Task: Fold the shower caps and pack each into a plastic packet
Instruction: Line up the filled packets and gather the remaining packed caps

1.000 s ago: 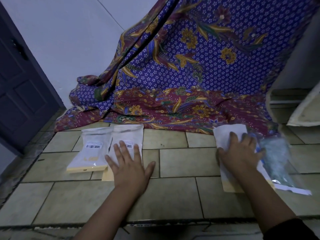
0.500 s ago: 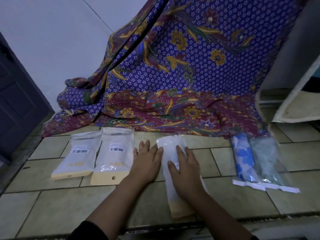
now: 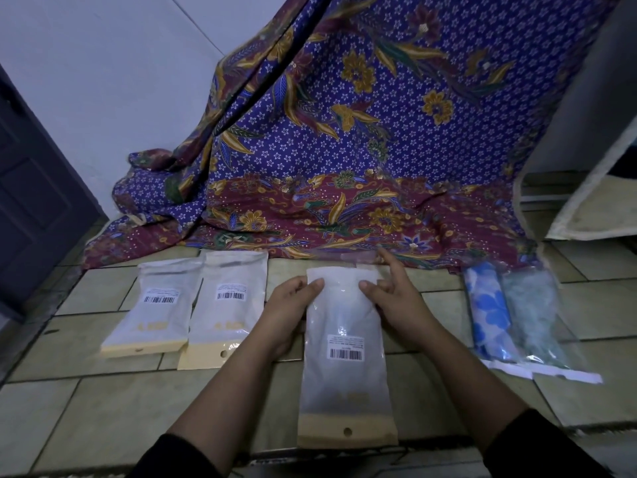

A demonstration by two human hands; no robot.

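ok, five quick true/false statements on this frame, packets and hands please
1. Both the left hand and the right hand hold the middle packet near its far end. True.
2. Three packets lie left of it. False: two, the far-left packet and its neighbour packet.
3. The blue-flowered cap sits inside a clear packet on the right. True.
4. The middle packet has no barcode. False: a barcode label shows on it.
5. The patterned cloth hangs behind the packets. True.
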